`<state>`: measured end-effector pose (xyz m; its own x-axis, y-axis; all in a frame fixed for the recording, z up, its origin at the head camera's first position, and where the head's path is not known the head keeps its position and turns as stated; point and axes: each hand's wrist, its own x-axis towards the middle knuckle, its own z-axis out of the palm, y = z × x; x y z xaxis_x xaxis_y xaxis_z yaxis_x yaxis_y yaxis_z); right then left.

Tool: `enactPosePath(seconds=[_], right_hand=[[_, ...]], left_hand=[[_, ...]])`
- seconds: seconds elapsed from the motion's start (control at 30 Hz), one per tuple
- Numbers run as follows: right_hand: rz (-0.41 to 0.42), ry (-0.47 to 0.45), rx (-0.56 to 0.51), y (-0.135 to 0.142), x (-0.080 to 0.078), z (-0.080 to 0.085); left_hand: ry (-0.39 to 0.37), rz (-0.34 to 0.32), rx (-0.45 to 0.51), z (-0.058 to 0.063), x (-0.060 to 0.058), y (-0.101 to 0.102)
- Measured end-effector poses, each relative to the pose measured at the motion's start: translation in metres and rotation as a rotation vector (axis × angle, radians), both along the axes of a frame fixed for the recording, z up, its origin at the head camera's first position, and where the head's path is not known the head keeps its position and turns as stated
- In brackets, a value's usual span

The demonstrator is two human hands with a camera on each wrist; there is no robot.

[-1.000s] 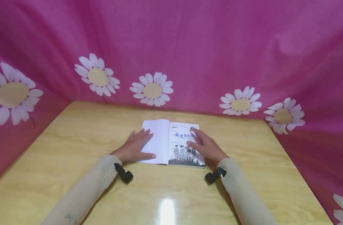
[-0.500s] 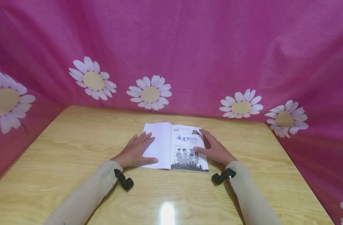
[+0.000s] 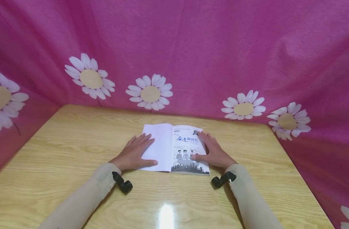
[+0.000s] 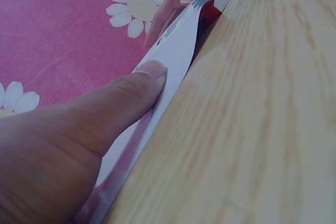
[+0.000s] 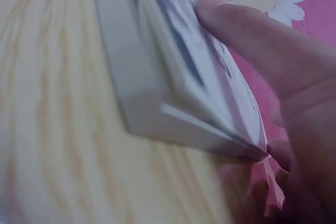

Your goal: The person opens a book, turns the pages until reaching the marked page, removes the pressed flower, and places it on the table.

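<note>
One bk lies face up on one table, nr its far side, as two bare hands rest on it, left & right. The L hand is on the blank white leaf, fingers straight & slightly apart, thumb spread wide & laid flat nr the bottom edge, gripping nothing. The R hand is at the printed pg, thumb on the paper & well apart from the fingers, which touch the outer edge; can't tell from here if any fingertips bend under it.

Two pale sleeves, L & R, each w/ one small black wrist cam, approx. L-shaped.

Pg carries a blue Chinese title, at least three grey cartoon figures & a dark, jagged skyline strip. Paper smooth; white leaf bowed nr the spine, a bit of red on its underside; R side a thick, squared block of pgs. Table: pale yellow, wood-grained, glossy, one glare spot nr the front.

Bkgd: one magenta cloth, softly creased, w/ six printed daisies, white petals round cream discs, two cut off at the sides.
</note>
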<state>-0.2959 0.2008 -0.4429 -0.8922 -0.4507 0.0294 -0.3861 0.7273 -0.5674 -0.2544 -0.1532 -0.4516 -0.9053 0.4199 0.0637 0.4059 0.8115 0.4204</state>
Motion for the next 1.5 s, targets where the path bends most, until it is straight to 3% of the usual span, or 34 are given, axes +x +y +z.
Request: enactPosePath(seconds=[0.4,0.63,0.83,1.13,1.27,1.5], right_hand=[[-0.064,-0.052,0.009,-0.0006,0.0026,-0.0004],[-0.080,-0.033,-0.020,-0.0019,0.0008,-0.0010],[-0.107,-0.067,-0.119,-0.0009,0.0003,-0.0018],[-0.121,-0.101,-0.362,0.0030,0.0023,-0.0037],[-0.119,-0.192,-0.499,0.0034,0.0038,-0.0019],[-0.130,-0.158,-0.477,0.0006,0.0042,0.0010]], left_hand=[[-0.012,0.005,-0.008,0.0045,0.0031,0.0013],[-0.015,0.008,-0.012,0.0044,0.0009,0.0006],[-0.008,-0.003,-0.008,0.0041,0.0013,0.0004],[-0.012,-0.004,-0.019,0.0031,0.0014,0.0008],[-0.012,-0.008,-0.020,0.0024,0.0010,0.0003],[-0.007,-0.006,-0.012,0.0027,0.0009,0.0004]])
